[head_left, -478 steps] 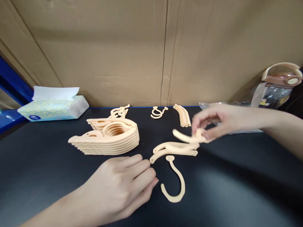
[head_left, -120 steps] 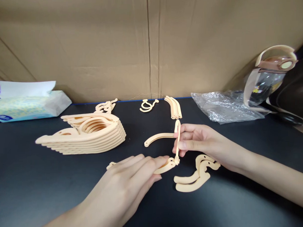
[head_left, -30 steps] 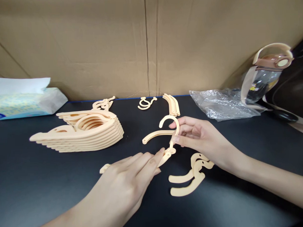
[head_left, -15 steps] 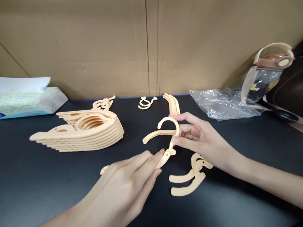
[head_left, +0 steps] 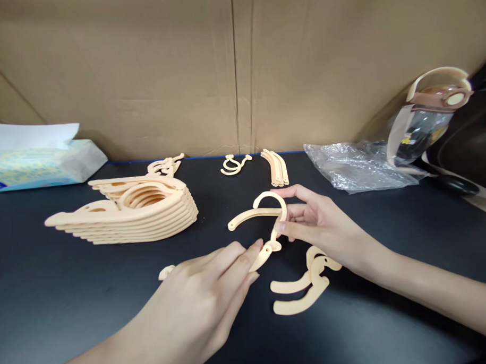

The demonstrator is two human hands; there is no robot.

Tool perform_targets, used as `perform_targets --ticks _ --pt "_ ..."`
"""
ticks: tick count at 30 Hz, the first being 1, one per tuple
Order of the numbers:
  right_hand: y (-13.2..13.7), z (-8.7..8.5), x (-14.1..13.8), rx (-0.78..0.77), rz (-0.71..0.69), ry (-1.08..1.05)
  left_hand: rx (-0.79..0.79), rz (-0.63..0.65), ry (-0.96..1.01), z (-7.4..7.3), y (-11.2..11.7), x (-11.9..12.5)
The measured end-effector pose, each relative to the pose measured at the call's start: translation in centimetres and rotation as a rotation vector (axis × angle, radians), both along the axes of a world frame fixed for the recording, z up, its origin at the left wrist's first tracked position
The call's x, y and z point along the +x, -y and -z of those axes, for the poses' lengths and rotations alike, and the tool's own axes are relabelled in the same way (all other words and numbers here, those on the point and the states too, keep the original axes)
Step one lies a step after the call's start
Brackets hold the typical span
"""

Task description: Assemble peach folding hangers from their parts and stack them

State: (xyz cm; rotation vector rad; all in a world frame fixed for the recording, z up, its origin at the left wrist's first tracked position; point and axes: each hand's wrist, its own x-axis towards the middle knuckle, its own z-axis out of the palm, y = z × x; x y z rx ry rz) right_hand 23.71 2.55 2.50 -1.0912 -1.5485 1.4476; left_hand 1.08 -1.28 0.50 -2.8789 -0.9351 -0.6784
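Nearest, a pale jointed piece [head_left: 261, 259] is grasped under the left hand [head_left: 201, 287], its long axis apparently running from near left to far right, holed end exposed. Beside it, two curved arms [head_left: 300, 306] lie loose. Just beyond, a hook [head_left: 284, 210] is pinched by the right hand [head_left: 321, 219], roughly upright, disc foot down at the holed end, mouth turned left. A joining seems in hand; foot and hole need to be aligned; whether they are engaged cannot be told. Behind lies a curved bar [head_left: 247, 216].
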Motion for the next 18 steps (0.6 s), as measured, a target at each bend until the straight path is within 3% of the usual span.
perform_targets --ticks 18 --pt "0.18 -0.03 -0.04 0.016 -0.014 -0.012 -0.016 -0.007 -0.04 -0.3 -0.11 -0.03"
